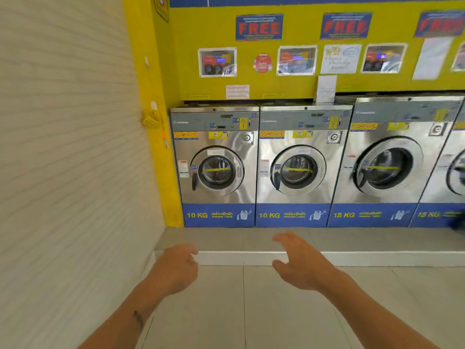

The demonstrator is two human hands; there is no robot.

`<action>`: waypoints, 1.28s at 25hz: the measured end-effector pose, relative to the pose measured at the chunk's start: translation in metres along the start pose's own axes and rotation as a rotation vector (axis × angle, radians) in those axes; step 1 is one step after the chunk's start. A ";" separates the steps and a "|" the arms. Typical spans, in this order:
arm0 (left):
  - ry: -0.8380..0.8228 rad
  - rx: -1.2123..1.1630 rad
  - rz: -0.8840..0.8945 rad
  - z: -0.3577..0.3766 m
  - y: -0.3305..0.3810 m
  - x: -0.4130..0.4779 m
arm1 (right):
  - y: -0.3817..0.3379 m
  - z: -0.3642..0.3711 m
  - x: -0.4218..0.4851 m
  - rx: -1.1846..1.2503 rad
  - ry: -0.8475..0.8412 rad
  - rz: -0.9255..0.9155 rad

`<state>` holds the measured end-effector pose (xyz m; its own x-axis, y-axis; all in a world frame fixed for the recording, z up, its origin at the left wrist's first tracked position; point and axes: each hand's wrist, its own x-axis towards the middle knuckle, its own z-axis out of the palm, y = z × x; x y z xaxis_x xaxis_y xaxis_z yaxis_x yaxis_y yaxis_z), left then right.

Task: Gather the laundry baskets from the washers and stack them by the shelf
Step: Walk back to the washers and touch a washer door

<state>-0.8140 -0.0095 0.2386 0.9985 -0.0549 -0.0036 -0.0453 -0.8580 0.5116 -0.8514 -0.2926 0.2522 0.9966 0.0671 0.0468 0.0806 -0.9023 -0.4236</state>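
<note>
Washers [292, 167] ahead, left hand [176, 268], right hand [299, 263], fingers spread, empty

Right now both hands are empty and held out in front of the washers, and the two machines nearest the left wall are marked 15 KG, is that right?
Not quite. The head view shows the left hand and right hand empty and held out, but the two washers nearest the left wall, the first washer and second washer, are marked 10 KG. The 15 KG labels start at the third washer.
</note>
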 end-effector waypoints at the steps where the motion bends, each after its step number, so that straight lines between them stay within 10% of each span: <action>1: -0.007 0.008 0.031 0.007 0.012 0.027 | 0.014 -0.005 0.019 0.008 0.014 0.020; 32: -0.127 -0.153 0.431 0.219 0.252 0.769 | 0.360 -0.083 0.653 0.013 0.063 0.232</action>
<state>-0.0647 -0.3801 0.1766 0.8775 -0.4596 0.1371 -0.4404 -0.6590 0.6097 -0.1724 -0.6091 0.2051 0.9857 -0.1684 0.0027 -0.1500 -0.8850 -0.4407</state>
